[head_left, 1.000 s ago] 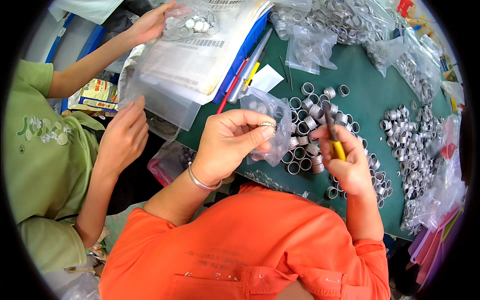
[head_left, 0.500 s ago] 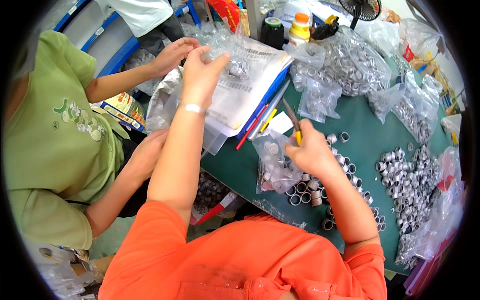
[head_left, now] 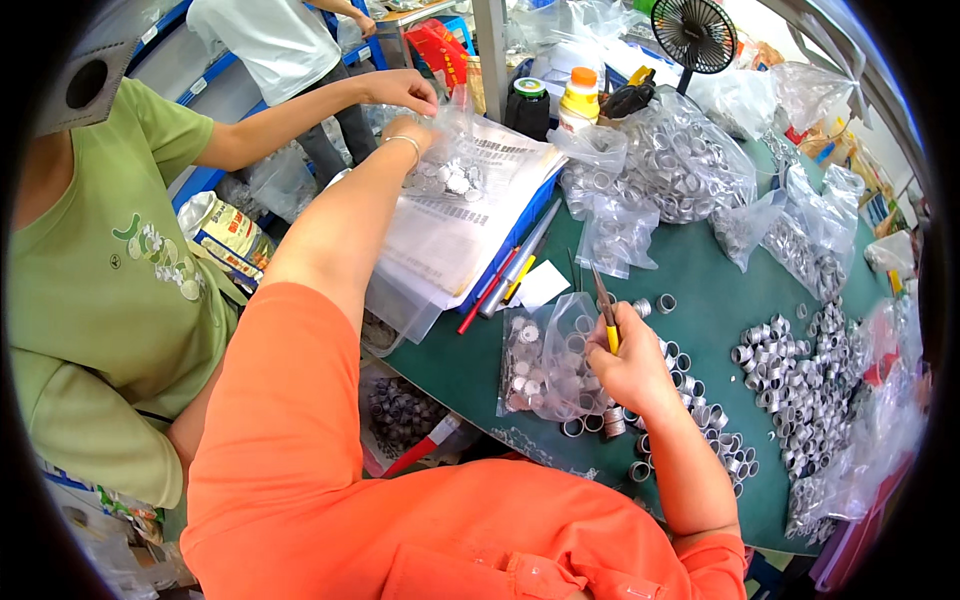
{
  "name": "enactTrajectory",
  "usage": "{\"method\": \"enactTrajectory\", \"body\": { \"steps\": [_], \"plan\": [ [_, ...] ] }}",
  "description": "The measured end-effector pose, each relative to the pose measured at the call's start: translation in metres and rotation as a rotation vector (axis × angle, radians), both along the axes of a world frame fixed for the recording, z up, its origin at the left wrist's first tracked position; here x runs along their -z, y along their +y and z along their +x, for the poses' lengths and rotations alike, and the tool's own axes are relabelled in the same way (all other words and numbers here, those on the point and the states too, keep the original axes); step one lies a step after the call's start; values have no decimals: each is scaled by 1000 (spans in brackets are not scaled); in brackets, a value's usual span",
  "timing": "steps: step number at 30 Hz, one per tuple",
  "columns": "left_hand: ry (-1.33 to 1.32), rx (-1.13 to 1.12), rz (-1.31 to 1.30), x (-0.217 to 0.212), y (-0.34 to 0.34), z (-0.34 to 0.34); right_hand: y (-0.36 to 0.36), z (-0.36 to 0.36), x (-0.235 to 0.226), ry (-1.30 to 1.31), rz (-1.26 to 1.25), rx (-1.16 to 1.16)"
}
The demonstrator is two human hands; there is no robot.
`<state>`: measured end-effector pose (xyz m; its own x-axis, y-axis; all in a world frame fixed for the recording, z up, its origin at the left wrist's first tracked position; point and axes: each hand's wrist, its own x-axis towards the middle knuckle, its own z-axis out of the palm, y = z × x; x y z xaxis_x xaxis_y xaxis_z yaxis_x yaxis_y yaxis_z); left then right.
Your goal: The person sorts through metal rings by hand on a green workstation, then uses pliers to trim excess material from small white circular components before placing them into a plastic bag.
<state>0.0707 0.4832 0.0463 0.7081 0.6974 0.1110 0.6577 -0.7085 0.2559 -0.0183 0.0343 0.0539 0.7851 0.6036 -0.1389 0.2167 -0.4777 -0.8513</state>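
Observation:
My left hand (head_left: 411, 132) reaches far left, its fingers closed at the edge of a clear plastic bag (head_left: 450, 172) of round silver pieces; some fingertips are hidden. A co-worker's hand (head_left: 402, 92) is just beyond, at the same bag. My right hand (head_left: 637, 362) grips a pointed hand tool (head_left: 611, 325) with a yellow-and-dark handle, tip pointing away from me. Beside this hand lies a clear bag (head_left: 568, 350) with rings in it, next to another holding pale round pieces (head_left: 522, 375). Loose metal rings (head_left: 710, 415) lie around my right forearm.
A printed sheet (head_left: 500, 160) covers a blue tray (head_left: 543, 200), with pens (head_left: 490, 290) alongside. Large bags of rings (head_left: 690, 150) stand at the back, near bottles (head_left: 578, 98) and a fan (head_left: 693, 35). A ring pile (head_left: 800, 380) sits right; a co-worker in green (head_left: 120, 270) is left.
My left hand has moved down and slightly left, against the bag. The co-worker's upper hand has shifted right to the bag. My right hand still holds the tool, over the rings.

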Motion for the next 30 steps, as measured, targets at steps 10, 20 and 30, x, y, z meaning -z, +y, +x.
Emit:
{"method": "enactTrajectory", "body": {
  "steps": [10, 20, 30],
  "plan": [
    [-1142, 24, -594, -17, -68, -39, 23, -11, 12, 701, 615, -113],
    [-1307, 514, -1068, -109, -152, -40, -46, -11, -51, 846, 1383, -93],
    [-989, 456, -1771, -25, -377, 48, -175, 2, -74, 129, 1283, 387]
  ]
}}
